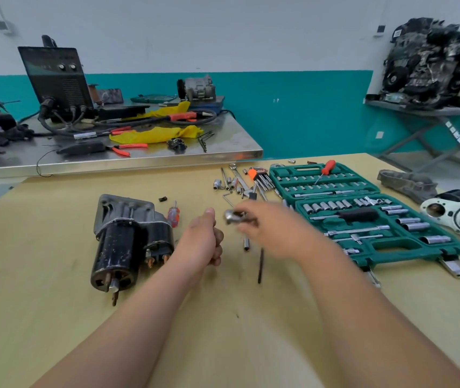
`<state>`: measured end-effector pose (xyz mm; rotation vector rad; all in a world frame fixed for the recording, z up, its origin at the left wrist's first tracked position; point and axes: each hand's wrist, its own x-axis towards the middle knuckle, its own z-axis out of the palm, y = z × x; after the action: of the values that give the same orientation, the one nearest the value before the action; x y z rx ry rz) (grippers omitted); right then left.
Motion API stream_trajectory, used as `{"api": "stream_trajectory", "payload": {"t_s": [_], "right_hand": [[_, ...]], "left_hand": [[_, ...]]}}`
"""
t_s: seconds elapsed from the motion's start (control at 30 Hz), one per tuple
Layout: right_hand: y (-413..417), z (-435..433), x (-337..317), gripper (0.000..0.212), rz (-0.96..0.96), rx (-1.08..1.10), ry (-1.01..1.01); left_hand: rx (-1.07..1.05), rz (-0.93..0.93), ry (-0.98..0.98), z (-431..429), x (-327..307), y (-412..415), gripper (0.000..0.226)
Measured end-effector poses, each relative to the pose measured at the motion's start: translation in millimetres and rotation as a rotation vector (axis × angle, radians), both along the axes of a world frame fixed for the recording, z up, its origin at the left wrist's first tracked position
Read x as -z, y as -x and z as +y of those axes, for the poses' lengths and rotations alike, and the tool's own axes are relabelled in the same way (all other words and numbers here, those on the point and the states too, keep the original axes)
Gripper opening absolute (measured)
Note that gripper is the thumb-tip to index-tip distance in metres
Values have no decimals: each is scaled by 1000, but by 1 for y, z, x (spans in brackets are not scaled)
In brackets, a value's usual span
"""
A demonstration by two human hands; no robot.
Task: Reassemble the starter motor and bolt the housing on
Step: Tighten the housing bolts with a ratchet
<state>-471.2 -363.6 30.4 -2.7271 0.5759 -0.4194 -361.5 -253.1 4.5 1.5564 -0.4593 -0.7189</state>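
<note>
Head view shows the black cylindrical starter motor (128, 242) lying on the pale wooden counter (55, 303), just left of the left hand (205, 242), whose fingers curl into a fist with nothing visible inside. The blurred right hand (270, 228) pinches a small silver metal tool head (232, 216), near the open green socket case (374, 254)

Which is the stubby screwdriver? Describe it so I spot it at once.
On the table, find the black starter motor at left. The stubby screwdriver lies just right of it. Its short orange-blue handle differs from the long red screwdriver on the green case.
</note>
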Motion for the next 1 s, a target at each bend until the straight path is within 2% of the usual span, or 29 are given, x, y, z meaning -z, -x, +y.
{"api": "stream_trajectory", "payload": {"t_s": [0.1, 0.2, 0.3, 0.4, 0.5, 0.67, 0.73, 0.8, 0.93, 1.0], "right_hand": [[35, -50, -9, 21, -38, 231, 132], [67, -93, 2, 27, 149, 393, 265], [83, -116, 13, 34, 347, 375, 260], [92, -130, 14, 35, 413, 325, 323], [92, -134, 16, 37, 422, 292, 360], [94, -129, 27, 37, 353, 277, 274], [93, -126, 29, 40, 355, 296, 268], [95, -123, 28, 41, 341, 311, 271], [106, -110, 28, 45, 246, 365, 194], [107, -103, 31, 43, 270, 364, 155]], "left_hand": [[32, -37, -51, -2, 3, 6, 33], [94, -202, -98, -8, 7, 15, 36], [185, -317, -106, -14, 9, 25, 39], [268, -333, -96, -17, 13, 32, 39], [348, -363, -105, -17, 13, 34, 36], [369, -380, -99, -24, 13, 35, 37], [382, -442, -112, -27, 12, 40, 38], [416, -607, -133, -31, 12, 50, 38], [505, -1121, -132, -60, 9, 75, 33], [596, -1307, -210, -84, 8, 88, 39]]}}
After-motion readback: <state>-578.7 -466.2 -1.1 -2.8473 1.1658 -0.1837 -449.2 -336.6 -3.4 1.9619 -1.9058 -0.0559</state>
